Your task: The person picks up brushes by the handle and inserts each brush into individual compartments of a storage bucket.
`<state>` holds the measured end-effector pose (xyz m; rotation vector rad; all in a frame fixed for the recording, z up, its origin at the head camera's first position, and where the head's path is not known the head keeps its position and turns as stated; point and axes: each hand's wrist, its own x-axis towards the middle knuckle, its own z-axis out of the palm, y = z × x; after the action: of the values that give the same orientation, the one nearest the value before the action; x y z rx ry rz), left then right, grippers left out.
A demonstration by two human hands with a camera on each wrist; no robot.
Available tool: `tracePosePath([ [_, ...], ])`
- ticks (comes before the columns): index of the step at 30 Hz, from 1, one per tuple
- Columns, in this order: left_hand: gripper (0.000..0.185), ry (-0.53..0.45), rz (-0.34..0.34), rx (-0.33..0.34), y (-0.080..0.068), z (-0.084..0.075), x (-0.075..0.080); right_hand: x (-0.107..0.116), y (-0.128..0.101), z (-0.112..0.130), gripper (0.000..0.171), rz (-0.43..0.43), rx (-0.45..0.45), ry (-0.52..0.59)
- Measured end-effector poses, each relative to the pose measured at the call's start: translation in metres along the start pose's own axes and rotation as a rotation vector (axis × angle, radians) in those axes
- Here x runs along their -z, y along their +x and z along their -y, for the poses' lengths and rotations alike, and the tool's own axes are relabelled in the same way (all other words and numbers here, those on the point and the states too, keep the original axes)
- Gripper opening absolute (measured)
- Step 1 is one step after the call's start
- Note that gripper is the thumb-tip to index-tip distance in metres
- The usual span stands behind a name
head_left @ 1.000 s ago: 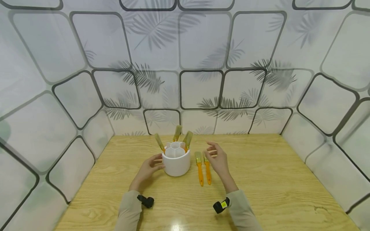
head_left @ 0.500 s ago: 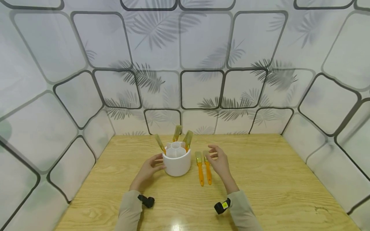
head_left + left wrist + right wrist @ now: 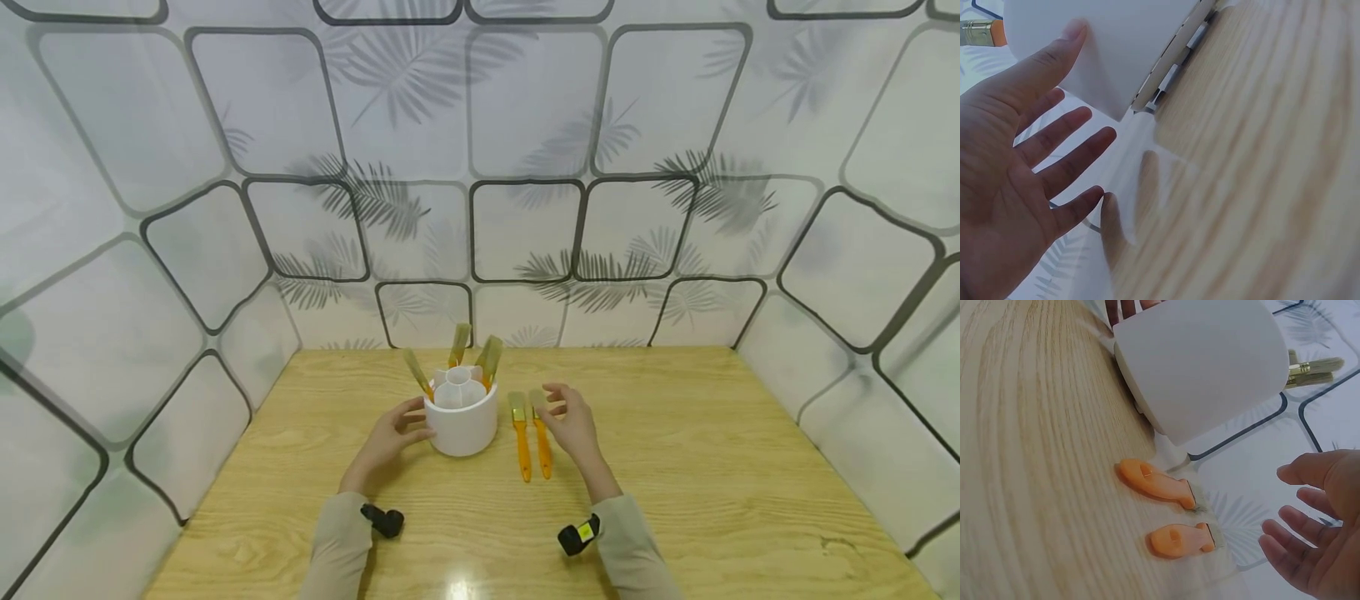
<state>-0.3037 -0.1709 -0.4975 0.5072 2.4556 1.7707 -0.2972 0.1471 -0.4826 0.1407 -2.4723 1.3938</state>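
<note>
A round white divided holder (image 3: 462,432) stands on the table, with several orange-handled paintbrushes (image 3: 491,360) leaning in it, bristles up. My left hand (image 3: 385,439) rests at its left side; in the left wrist view the thumb lies against the white wall (image 3: 1129,50) and the other fingers are spread. To the right of the holder, two flat paintbrushes lie side by side, a left one (image 3: 522,442) and a right one (image 3: 542,446), bristles pointing away. Over the bristle end of the right one hovers my right hand (image 3: 576,425), fingers loosely bent, with nothing in its grasp.
The pale wood-grain table (image 3: 712,483) runs back to a patterned wall (image 3: 525,225), with more patterned wall on both sides. A black wrist camera (image 3: 384,521) sits on the left wrist and another camera (image 3: 577,535) on the right.
My right hand has come down and slightly nearer, close to the right loose paintbrush's bristles. The left hand stays at the holder, and the brushes lie as before.
</note>
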Motion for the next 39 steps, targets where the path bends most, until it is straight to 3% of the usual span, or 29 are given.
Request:
tracePosePath([
  [8,0.068,0.019,-0.011,0.015,0.010,0.022,-0.001,-0.001,0.000,-0.005,0.050,0.020,-0.035,-0.011],
  [27,0.069,0.005,0.032,0.016,0.006,0.009,-0.001,-0.004,0.000,-0.019,0.052,0.084,-0.077,-0.063],
  [31,0.070,0.005,0.012,0.018,0.009,0.020,-0.001,-0.006,-0.001,-0.022,0.051,0.101,-0.096,-0.048],
  [39,0.070,-0.007,0.010,0.039,0.008,0.022,-0.001,-0.011,-0.003,-0.028,0.050,0.128,-0.130,-0.056],
])
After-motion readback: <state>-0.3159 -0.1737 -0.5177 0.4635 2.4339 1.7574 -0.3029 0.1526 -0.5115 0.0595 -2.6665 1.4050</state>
